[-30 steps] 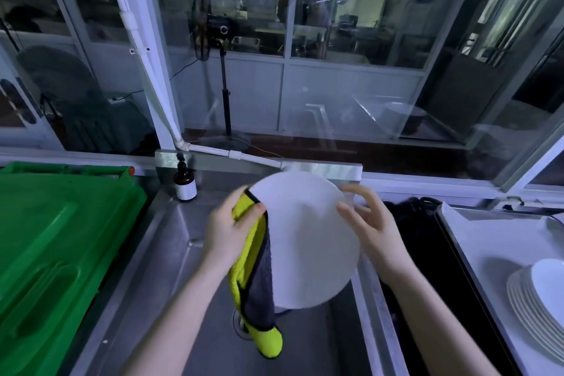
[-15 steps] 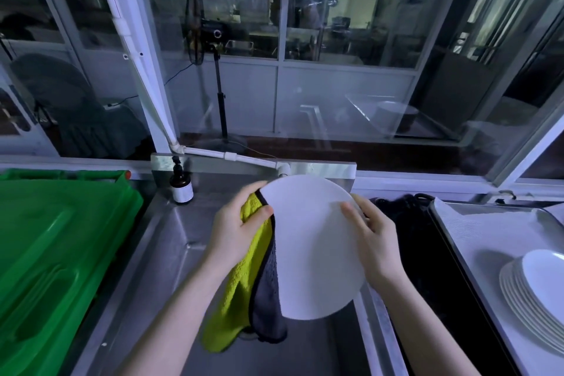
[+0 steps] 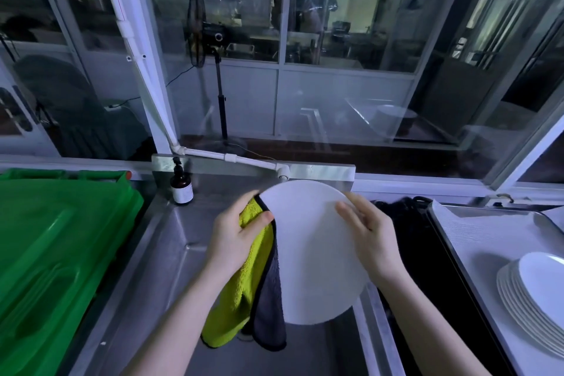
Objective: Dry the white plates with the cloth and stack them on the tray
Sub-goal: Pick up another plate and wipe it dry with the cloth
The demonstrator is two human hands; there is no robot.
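I hold a round white plate point(image 3: 308, 256) upright over a steel sink, its back towards me. My left hand point(image 3: 235, 238) grips a yellow-and-grey cloth point(image 3: 250, 293) against the plate's left rim, thumb on the near side; the cloth hangs down below. My right hand point(image 3: 369, 238) holds the plate's right rim, fingers spread over its back. At the right, a stack of several white plates point(image 3: 531, 296) leans on a white-lined metal tray point(image 3: 476, 229).
The steel sink point(image 3: 171, 250) lies below the plate, with a brown bottle point(image 3: 181, 186) at its back left corner. A green plastic lid point(image 3: 52, 247) fills the left. A dark basin point(image 3: 427, 268) sits between sink and tray. Glass windows stand behind.
The plate has turned a little and shifted right between my hands. The hanging cloth has swung and spread wider below my left hand. The view has drifted slightly right.
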